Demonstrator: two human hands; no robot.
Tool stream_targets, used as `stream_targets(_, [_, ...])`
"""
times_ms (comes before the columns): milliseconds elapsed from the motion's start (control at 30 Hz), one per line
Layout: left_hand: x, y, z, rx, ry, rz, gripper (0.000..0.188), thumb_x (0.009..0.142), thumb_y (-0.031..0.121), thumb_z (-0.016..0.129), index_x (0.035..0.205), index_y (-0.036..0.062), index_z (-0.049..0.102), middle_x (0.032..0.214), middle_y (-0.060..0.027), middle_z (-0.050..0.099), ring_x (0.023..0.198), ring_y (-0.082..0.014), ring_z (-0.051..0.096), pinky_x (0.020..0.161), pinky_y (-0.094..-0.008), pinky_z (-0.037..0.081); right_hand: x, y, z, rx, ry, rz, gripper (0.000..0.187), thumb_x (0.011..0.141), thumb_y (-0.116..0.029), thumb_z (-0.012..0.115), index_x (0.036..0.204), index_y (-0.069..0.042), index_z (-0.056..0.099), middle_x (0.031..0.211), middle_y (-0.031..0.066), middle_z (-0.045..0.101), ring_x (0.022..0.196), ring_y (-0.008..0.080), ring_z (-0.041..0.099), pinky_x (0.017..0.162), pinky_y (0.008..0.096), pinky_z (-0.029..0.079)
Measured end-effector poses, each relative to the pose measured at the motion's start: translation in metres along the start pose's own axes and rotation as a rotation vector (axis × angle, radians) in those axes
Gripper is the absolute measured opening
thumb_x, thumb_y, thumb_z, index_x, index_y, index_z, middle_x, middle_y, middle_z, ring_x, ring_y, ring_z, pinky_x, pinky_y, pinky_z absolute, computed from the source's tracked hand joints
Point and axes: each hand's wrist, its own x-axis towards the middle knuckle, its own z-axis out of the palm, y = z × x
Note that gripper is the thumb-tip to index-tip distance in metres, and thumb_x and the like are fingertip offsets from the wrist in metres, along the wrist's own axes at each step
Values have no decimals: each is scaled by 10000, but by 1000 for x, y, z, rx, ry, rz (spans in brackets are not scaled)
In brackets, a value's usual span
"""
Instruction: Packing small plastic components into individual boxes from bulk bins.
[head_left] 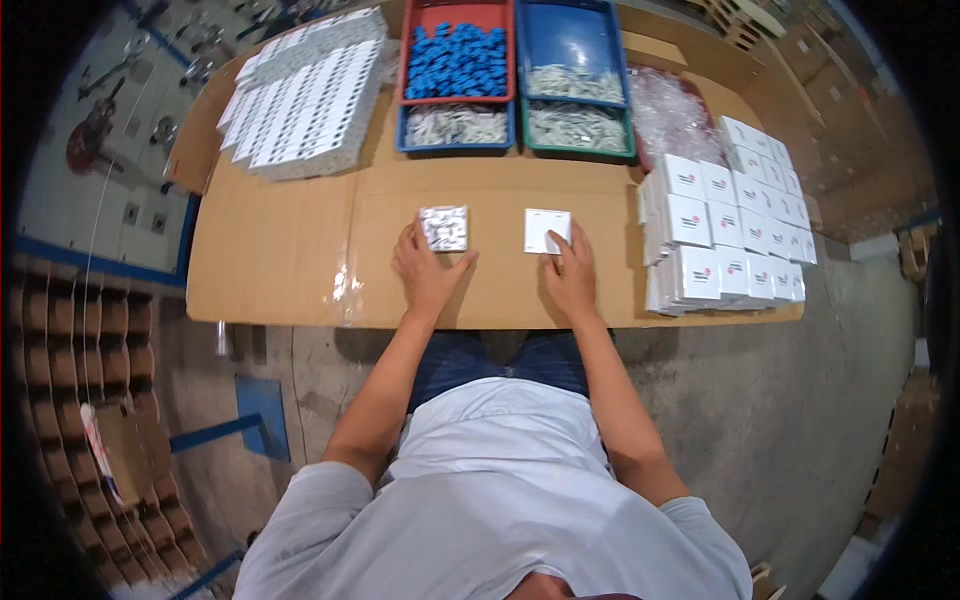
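Observation:
On the cardboard tabletop before me lie two small square pieces, side by side with a gap between them. The left one is a white square piece with a dark pattern of marks or recesses (444, 229). My left hand (428, 275) rests around its near left side, fingers at the left edge and thumb spread apart by the near right corner. A plain white square piece (537, 228) lies to the right. My right hand (571, 277) grips that one at its near right corner, a fingertip on top and other fingers along the right edge.
White patterned pieces (310, 110) stand in rows at far left. Behind the middle sit a red tray (405, 60) of blue parts, blue and green trays (580, 153) of small pale packets, and clear plastic bags (670, 110). Stacked white boxes (700, 272) line the right.

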Motion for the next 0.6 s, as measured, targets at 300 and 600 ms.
stream_targets(300, [-30, -9, -11, -160, 129, 208, 646, 812, 318, 854, 1296, 11, 554, 1228, -202, 551, 1147, -395, 525, 1029, -509, 382, -24, -35, -55, 219, -183, 187, 390, 933, -119, 691, 1310, -32, 644, 1438, 223, 557, 1312, 380, 557, 1090, 442, 465])
stream_targets(600, [-17, 7, -11, -196, -217, 406, 285, 837, 222, 795, 695, 106, 577, 605, -62, 535, 603, -278, 553, 637, -420, 418, 99, -35, -231, 207, -451, 155, 279, 1004, -194, 637, 1216, -21, 693, 1052, 171, 752, 936, 282, 735, 840, 370, 563])
